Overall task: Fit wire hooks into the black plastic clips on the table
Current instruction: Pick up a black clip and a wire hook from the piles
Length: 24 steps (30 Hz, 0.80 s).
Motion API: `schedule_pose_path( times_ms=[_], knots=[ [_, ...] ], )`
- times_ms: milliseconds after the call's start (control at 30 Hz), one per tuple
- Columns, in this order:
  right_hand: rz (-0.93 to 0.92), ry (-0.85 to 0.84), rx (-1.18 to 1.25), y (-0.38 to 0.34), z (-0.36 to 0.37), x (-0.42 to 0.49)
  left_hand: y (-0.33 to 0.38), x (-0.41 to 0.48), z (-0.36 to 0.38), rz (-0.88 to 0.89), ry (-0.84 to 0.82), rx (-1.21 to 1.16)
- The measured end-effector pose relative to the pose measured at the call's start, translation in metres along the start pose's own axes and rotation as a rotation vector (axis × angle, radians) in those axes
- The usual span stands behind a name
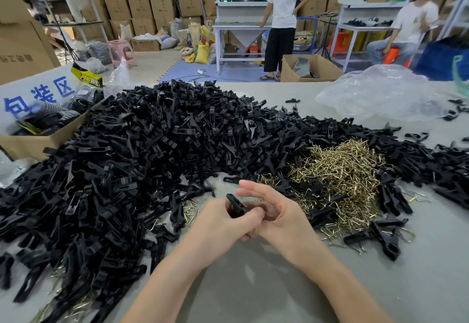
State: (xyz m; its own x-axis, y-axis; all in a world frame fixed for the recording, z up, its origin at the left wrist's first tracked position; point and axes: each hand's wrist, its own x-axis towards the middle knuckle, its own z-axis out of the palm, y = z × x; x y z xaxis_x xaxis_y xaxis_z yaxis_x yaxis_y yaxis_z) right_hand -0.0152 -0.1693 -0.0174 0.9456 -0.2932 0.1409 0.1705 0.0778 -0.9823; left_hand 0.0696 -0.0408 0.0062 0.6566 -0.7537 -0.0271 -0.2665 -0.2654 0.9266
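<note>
Two bare hands meet in the lower middle of the frame, just above the gray table point(253, 284). The left hand point(223, 223) is curled tight around one black clip point(234, 207), and the top end of the clip sticks out above the fingers. The right hand point(276, 211) touches the left one. Its thumb and a finger press in by the clip, and its other fingers are spread out and point toward the upper left. I cannot tell if a hook is between the fingers (that spot is hidden by the hands).

A huge pile of black clips point(152, 140) fills the middle and left of the frame and runs down to the lower left corner. A heap of gold wire hooks point(340, 170) lies to the right of the hands, with black clips all around it and some on top. A few loose hooks point(190, 211) lie just left of the hands.

A cardboard box point(33, 142) sits at the left edge, partly under the clips. A crumpled clear plastic bag point(380, 94) rests on the table at the upper right. Far back, one person point(284, 18) stands by a white workbench and another person point(406, 28) sits at the upper right.
</note>
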Motion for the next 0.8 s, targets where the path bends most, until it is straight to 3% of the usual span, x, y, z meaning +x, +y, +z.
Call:
schedule_pose_path(
  times_ms=[167, 467, 800],
  knots=[
    [-0.004, -0.049, 0.007, -0.003, 0.001, -0.002, 0.002, -0.003, 0.0, 0.008, -0.017, 0.039],
    [-0.081, -0.053, -0.085, 0.002, 0.004, -0.002, 0.007, -0.005, 0.01, -0.05, -0.06, -0.222],
    [-0.117, -0.021, -0.207, 0.004, 0.002, -0.004, 0.011, -0.005, 0.011, -0.047, -0.023, -0.116]
  ],
)
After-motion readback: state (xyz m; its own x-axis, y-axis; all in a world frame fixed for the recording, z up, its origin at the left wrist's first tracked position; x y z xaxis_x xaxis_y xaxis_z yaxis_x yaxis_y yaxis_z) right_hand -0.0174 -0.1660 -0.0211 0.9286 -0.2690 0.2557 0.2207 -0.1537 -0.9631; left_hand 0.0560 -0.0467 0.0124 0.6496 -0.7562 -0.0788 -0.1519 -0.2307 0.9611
